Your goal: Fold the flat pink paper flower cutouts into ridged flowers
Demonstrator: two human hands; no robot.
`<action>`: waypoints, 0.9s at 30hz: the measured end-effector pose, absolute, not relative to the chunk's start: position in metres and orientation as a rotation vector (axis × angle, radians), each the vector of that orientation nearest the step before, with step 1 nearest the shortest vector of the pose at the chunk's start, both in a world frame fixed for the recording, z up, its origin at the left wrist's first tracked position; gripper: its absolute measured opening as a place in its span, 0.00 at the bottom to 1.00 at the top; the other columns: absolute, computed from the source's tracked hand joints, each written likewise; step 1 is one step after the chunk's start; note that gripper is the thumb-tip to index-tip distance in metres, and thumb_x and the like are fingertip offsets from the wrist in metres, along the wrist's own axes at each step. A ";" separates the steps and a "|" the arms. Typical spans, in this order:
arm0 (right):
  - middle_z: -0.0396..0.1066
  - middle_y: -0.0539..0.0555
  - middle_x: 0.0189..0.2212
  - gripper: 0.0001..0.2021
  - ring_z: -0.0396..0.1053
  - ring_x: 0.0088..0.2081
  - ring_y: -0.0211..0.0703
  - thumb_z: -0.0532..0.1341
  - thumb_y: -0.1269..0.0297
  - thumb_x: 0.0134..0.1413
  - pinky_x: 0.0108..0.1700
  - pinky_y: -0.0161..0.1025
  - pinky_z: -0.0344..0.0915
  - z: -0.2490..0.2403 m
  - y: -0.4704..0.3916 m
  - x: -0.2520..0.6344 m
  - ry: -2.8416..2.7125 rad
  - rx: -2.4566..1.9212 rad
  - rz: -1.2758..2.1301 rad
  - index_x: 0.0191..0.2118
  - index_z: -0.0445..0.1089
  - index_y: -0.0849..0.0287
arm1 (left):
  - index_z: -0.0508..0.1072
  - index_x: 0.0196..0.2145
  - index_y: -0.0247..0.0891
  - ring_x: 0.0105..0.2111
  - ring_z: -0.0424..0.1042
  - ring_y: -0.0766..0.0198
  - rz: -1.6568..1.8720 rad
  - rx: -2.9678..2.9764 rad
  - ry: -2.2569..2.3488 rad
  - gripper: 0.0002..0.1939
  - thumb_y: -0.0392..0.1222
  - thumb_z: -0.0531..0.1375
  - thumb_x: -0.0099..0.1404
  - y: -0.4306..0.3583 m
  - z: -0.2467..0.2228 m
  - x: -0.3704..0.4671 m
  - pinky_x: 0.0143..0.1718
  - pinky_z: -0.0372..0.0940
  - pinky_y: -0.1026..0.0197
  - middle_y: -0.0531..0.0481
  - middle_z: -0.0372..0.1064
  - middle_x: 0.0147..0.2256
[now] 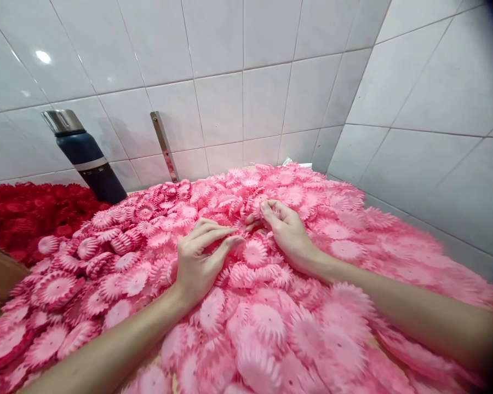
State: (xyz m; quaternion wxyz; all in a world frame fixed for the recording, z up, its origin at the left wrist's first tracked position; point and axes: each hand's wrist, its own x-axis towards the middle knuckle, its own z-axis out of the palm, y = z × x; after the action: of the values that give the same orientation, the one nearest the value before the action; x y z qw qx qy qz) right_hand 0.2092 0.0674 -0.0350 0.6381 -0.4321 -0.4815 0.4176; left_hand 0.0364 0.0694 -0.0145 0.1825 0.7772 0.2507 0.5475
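A thick heap of pink scalloped discs, like artificial flower petal layers point(254, 253), spreads under and around both my hands. My left hand point(203, 251) is in the middle of the heap, its fingers stretched forward and close together, with the thumb tip near the index fingertip in a pinch. Whatever lies between them is too small to make out. To its right, my right hand point(285, 230) has thumb and fingers curled together among the discs. A pink disc edge shows by its fingertips, but I cannot tell whether it is held. The two hands' fingertips are a short gap apart.
A dark blue bottle point(88, 156) with a steel cap stands at the back left, beside a pile of red petal pieces point(36, 213). A metal strip point(163, 145) leans on the white tiled wall point(217, 104). Brown cardboard point(0, 273) is at the left edge.
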 end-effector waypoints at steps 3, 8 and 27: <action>0.70 0.50 0.31 0.09 0.69 0.29 0.37 0.60 0.56 0.56 0.35 0.36 0.68 -0.030 0.065 0.209 -1.183 -0.961 0.885 0.36 0.65 0.55 | 0.77 0.41 0.39 0.36 0.72 0.62 1.533 2.179 0.754 0.13 0.36 0.66 0.56 0.071 -0.017 0.035 0.39 0.68 0.58 0.47 0.75 0.36; 0.72 0.51 0.33 0.07 0.70 0.37 0.39 0.64 0.60 0.51 0.40 0.36 0.67 -0.023 0.058 0.207 -1.397 -0.947 0.812 0.36 0.71 0.56 | 0.75 0.46 0.38 0.38 0.72 0.62 1.443 2.166 0.766 0.18 0.36 0.65 0.57 0.074 -0.020 0.035 0.40 0.68 0.58 0.46 0.74 0.38; 0.69 0.48 0.24 0.08 0.66 0.27 0.35 0.61 0.61 0.54 0.29 0.33 0.63 -0.026 0.054 0.204 -1.558 -0.950 0.893 0.29 0.72 0.59 | 0.77 0.41 0.41 0.34 0.72 0.64 1.337 2.167 0.737 0.11 0.37 0.64 0.58 0.074 -0.019 0.036 0.35 0.68 0.60 0.48 0.72 0.34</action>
State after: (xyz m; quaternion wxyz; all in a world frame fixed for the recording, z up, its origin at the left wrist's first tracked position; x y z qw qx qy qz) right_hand 0.2044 0.0543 -0.0255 0.5268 -0.3973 -0.6519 0.3736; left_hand 0.0357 0.0735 -0.0188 0.2432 0.7930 0.2697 0.4892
